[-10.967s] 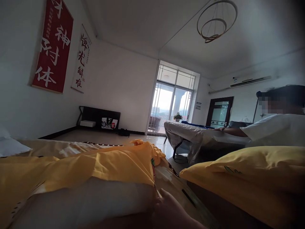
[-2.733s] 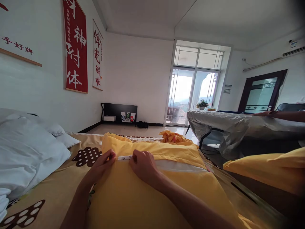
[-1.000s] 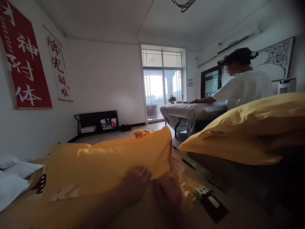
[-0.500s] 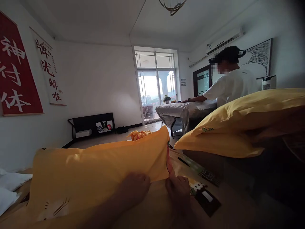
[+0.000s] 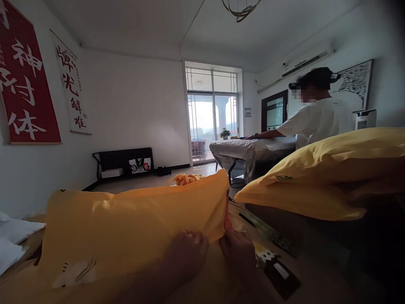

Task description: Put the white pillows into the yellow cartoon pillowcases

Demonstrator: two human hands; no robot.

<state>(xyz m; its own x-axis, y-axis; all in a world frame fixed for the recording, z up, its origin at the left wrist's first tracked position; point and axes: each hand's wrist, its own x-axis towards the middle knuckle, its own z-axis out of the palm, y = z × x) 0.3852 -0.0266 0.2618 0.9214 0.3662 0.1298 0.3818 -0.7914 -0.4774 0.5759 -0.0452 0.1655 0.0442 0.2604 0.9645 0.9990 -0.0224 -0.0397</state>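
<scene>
A yellow pillow (image 5: 126, 219) in a printed pillowcase stands on its long side in front of me. My left hand (image 5: 191, 251) is closed on the pillowcase fabric near the right end of its lower front. At the right end, beside the pinkish-orange edge of the opening, my right hand (image 5: 238, 249) is closed on the corner of the same pillowcase. The fingertips of both hands are partly hidden in shadow and cloth. A second yellow pillow (image 5: 316, 169) lies to the right, apart from my hands.
Crumpled yellow cloth (image 5: 186, 179) lies behind the pillow. White packages (image 5: 19, 236) are at the left. A dark labelled package (image 5: 280, 274) lies right of my hands. Beyond, a person (image 5: 322, 109) in a white top sits at a covered table (image 5: 237, 148). A black bench (image 5: 123, 162) stands by the wall.
My view has shifted slightly, so the room and both pillows sit a little differently in the picture. Both hands keep their hold on the pillowcase.
</scene>
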